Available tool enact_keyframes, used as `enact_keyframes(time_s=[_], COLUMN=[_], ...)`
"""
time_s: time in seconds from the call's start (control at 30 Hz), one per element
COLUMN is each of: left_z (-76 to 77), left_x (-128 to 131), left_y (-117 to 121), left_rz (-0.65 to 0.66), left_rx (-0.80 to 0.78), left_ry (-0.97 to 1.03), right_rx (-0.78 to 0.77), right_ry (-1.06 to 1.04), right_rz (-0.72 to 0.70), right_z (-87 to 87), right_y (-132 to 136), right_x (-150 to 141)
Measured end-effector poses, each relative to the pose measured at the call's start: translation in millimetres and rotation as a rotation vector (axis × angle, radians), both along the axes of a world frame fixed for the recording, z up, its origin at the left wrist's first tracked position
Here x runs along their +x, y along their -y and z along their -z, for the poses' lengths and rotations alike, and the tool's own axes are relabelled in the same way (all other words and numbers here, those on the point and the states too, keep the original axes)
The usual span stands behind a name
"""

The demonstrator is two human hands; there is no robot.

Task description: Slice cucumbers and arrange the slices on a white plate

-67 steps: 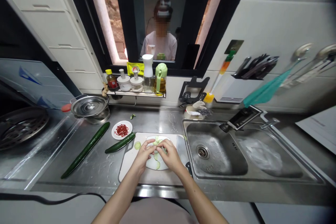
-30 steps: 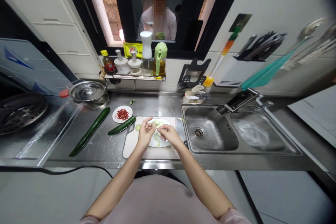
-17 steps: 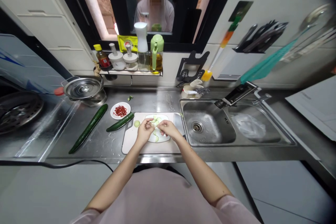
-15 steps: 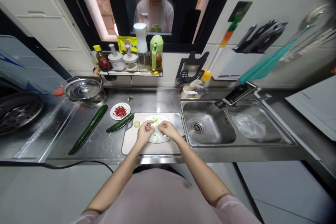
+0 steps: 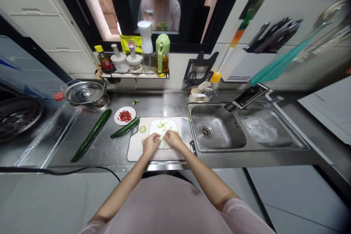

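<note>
Both of my hands are over a white plate (image 5: 152, 128) of thin pale-green cucumber slices (image 5: 162, 124), some set in a pinwheel at its far side. My left hand (image 5: 151, 144) is at the plate's near left, thumb and fingertips pinched; what they hold is too small to make out. Opposite it, the closed fingers of my right hand (image 5: 172, 139) grip a cucumber slice (image 5: 161, 138) low over the plate. More slices lie below the fingertips. The plate rests on a light cutting board (image 5: 137, 150), where a small stack of cucumber rounds (image 5: 142, 129) sits left of the plate.
A knife (image 5: 187, 131) lies along the board's right side, beside the sink (image 5: 216, 128). Left are a cut cucumber (image 5: 124, 128), a whole cucumber (image 5: 91, 135), a dish of red chili pieces (image 5: 125, 116) and a lidded pot (image 5: 87, 95). Bottles (image 5: 162, 56) stand on a shelf behind.
Both hands have moved slightly toward me, from the plate's middle to its near part. The pinwheel of slices at the far side now shows uncovered. The view has shifted a little.
</note>
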State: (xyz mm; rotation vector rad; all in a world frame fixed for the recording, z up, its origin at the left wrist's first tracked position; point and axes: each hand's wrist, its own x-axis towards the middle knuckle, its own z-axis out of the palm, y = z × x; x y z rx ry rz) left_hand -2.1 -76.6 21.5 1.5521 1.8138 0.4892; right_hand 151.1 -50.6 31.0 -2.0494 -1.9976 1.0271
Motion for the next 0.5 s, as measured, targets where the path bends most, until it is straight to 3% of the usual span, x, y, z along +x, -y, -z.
enact_keyframes(time_s=[0.5], left_z=[6.4], left_x=[4.6], left_y=[3.8], left_rz=[0.093], left_rx=[-0.034], left_ry=[-0.162], right_rx=[-0.041], right_ry=[0.184], right_rz=[-0.065], right_z=[4.4], right_y=[2.6], right_x=[-7.8])
